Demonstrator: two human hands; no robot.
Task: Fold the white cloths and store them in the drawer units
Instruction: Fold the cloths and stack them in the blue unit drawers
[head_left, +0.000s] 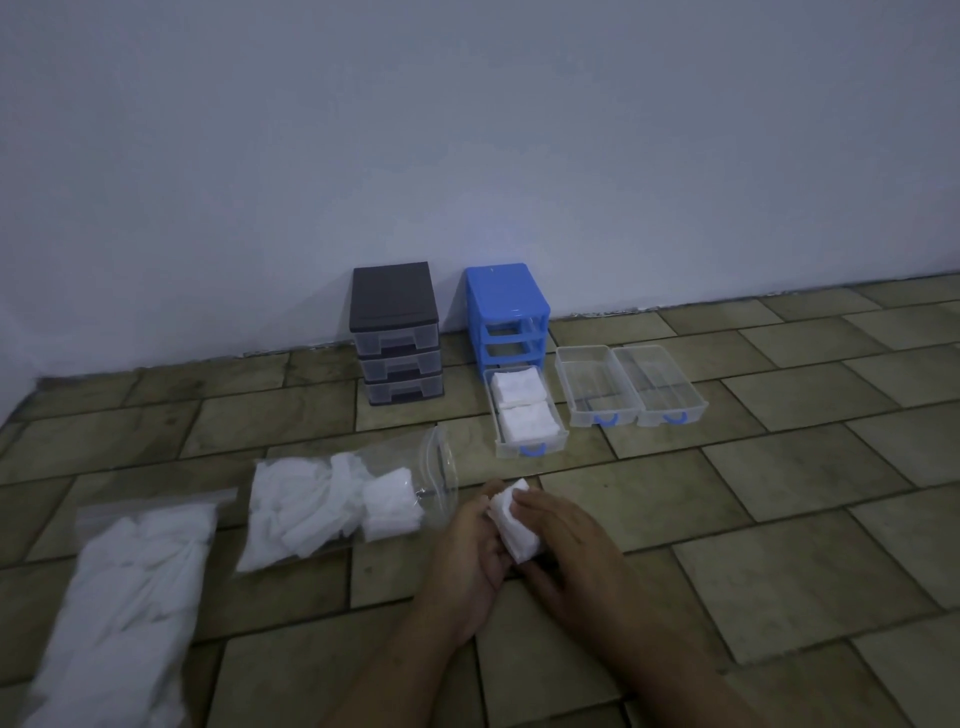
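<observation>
head view: both hands' fingers (496, 512) grip a white cloth (514, 525); open bag (337, 504) just left.

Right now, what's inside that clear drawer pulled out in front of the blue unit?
The clear drawer holds two stacks of folded white cloths, one behind the other. Whatever lies beneath them is covered.

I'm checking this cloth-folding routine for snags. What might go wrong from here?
The folded white cloth is held off the floor by the left hand and right hand, so it may unfold in transit. The pulled-out drawer already holds two stacks, so another may not fit.
</observation>
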